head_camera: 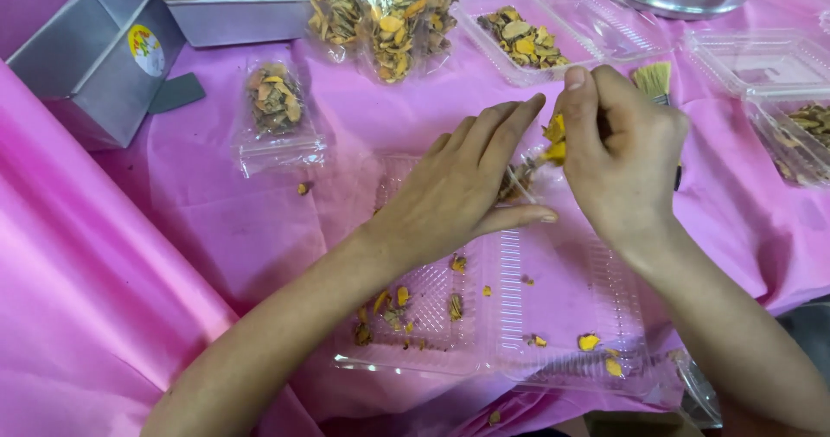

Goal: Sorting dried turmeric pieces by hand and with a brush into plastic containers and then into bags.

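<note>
A pink cloth (104, 255) was spread over the table, and an opened clear plastic clamshell tray (510, 316) was laid near its near edge, under both hands. The left hand (462, 191) was held flat over the far part of the tray, its fingers stretched out and close together, the thumb extended along the side; a small clear bag (519, 180) was pressed or pinched at its fingertips, though the grip itself was hidden. The right hand (618, 165) was curled, thumb up, and a few yellow-orange dried slices (554, 139) were pinched between its fingers just at the bag's mouth. Scattered dried pieces (399, 303) were left on the tray floor, mostly in its left half.

Towards the far edge, a filled and sealed small bag (277, 113) was laid flat on the cloth, left of the hands. Beyond it a metal tin (238, 9) holding more dried slices was placed, with an empty metal tin (95, 57) tipped beside it near the far left corner. A larger open bag of slices (389, 22) and a clear tray with some slices (523, 39) were set along the far edge. A brush (654, 81) was partly hidden behind the right hand.
</note>
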